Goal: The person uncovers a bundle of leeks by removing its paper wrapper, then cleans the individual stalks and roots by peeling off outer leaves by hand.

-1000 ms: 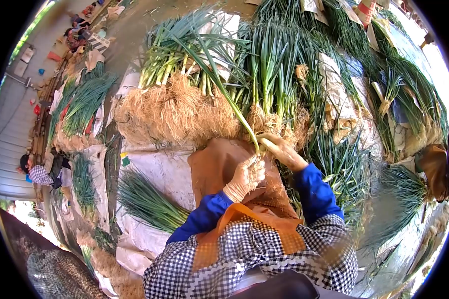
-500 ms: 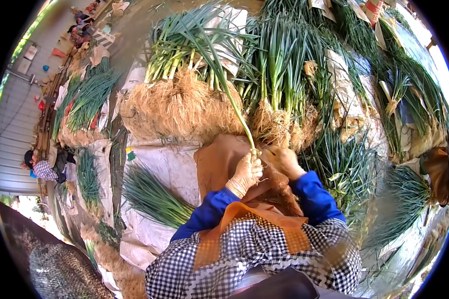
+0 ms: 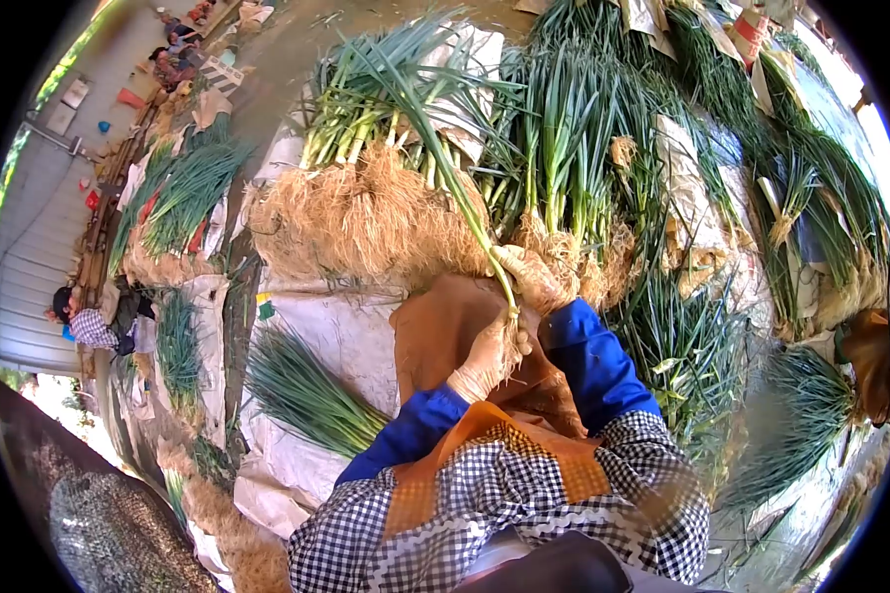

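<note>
My left hand is closed around the root end of a single green onion, above my brown apron. Its long stalk slants up and away to the left, the leaves lying across a pile. Farther up the stalk, my right hand has its thumb and fingers closed on the pale part. Just beyond both hands lies a large pile of green onions with bushy tan roots facing me. Beside my left forearm, a bundle of green onions rests on a white sheet.
More onions with roots lie ahead to the right, and loose green leaves are heaped beside my right arm. A further bundle sits at far right. At left, a person in a checked top sits near other bundles; more people are at the back.
My right hand has moved from beside the root end up onto the onion's stalk, its fingers now closed there. My left hand has lowered slightly, still holding the root end.
</note>
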The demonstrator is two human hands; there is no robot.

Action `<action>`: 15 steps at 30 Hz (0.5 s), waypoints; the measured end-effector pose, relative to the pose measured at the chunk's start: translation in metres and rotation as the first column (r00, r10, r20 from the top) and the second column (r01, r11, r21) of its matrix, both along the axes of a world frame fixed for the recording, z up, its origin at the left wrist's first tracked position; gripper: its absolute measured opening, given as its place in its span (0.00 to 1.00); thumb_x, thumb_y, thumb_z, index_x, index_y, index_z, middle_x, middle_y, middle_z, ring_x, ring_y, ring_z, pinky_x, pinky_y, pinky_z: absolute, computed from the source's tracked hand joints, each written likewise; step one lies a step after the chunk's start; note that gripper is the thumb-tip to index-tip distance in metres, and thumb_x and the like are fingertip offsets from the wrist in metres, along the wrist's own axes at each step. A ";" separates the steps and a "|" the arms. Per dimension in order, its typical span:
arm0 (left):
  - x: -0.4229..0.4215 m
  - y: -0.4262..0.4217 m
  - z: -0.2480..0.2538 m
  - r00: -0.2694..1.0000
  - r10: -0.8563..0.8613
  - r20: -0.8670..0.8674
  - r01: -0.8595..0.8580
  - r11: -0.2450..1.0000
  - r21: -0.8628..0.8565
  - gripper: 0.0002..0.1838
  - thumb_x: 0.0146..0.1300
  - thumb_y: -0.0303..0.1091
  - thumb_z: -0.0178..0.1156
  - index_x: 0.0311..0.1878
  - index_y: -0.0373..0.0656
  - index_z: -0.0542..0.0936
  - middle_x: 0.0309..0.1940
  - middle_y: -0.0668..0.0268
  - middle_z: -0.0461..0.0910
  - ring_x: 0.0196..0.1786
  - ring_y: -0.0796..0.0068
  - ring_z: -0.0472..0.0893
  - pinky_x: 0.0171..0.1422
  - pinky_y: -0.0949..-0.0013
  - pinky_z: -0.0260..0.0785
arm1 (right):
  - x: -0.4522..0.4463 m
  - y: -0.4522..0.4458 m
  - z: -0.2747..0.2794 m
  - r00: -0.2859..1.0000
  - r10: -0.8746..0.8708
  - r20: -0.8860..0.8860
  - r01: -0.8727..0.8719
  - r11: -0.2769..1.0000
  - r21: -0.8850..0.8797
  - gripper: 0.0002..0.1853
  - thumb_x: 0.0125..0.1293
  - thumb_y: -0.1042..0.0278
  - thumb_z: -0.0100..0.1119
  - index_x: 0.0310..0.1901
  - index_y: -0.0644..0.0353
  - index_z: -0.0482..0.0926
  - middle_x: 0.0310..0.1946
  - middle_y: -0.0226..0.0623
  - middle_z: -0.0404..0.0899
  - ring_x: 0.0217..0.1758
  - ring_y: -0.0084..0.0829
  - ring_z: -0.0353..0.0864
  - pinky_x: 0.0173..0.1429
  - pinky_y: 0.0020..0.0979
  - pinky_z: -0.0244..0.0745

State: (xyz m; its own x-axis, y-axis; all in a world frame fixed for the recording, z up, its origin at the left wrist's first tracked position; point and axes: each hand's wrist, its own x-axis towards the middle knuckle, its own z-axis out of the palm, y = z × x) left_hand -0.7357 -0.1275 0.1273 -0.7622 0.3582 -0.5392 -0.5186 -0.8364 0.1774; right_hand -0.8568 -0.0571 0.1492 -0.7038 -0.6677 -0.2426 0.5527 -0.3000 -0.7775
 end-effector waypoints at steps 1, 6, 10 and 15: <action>0.000 0.001 0.010 0.989 0.126 0.080 -0.101 0.960 -0.259 0.16 0.68 0.48 0.45 0.32 0.47 0.71 0.14 0.73 0.63 0.13 0.78 0.62 0.15 0.78 0.56 | 0.000 -0.001 -0.003 0.998 0.004 -0.062 -0.003 1.000 0.022 0.14 0.67 0.58 0.52 0.39 0.62 0.76 0.29 0.28 0.75 0.32 0.19 0.73 0.35 0.22 0.72; -0.001 0.006 -0.007 0.834 0.498 -0.238 -0.536 0.628 -0.565 0.15 0.67 0.47 0.47 0.48 0.47 0.71 0.30 0.70 0.72 0.26 0.77 0.71 0.26 0.78 0.66 | 0.016 -0.005 -0.025 0.989 -0.044 -0.140 0.074 0.973 0.217 0.11 0.66 0.62 0.52 0.37 0.62 0.74 0.28 0.30 0.74 0.27 0.24 0.74 0.31 0.27 0.73; -0.009 -0.024 -0.015 0.887 0.347 -0.306 -0.442 0.831 -0.338 0.16 0.69 0.36 0.44 0.56 0.43 0.68 0.21 0.76 0.61 0.22 0.85 0.63 0.23 0.81 0.60 | 0.044 0.054 -0.081 0.323 0.505 -0.800 0.367 0.713 0.598 0.10 0.62 0.60 0.51 0.38 0.56 0.73 0.25 0.42 0.71 0.25 0.43 0.73 0.28 0.41 0.70; -0.015 -0.021 -0.003 0.911 0.334 -0.242 -0.410 0.786 -0.463 0.17 0.69 0.41 0.46 0.54 0.41 0.71 0.17 0.78 0.56 0.17 0.89 0.56 0.19 0.84 0.51 | 0.086 0.208 -0.113 0.522 0.836 0.167 0.082 -0.244 0.966 0.24 0.63 0.44 0.45 0.38 0.57 0.82 0.35 0.42 0.81 0.39 0.43 0.81 0.43 0.40 0.76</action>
State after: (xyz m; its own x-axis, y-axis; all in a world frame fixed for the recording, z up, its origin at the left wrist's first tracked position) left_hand -0.7512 -0.1489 0.1248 -0.8605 -0.2539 -0.4416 -0.1230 -0.7377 0.6638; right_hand -0.7711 0.1511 0.0358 -0.6287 -0.3061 -0.7149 -0.3958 0.9172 -0.0447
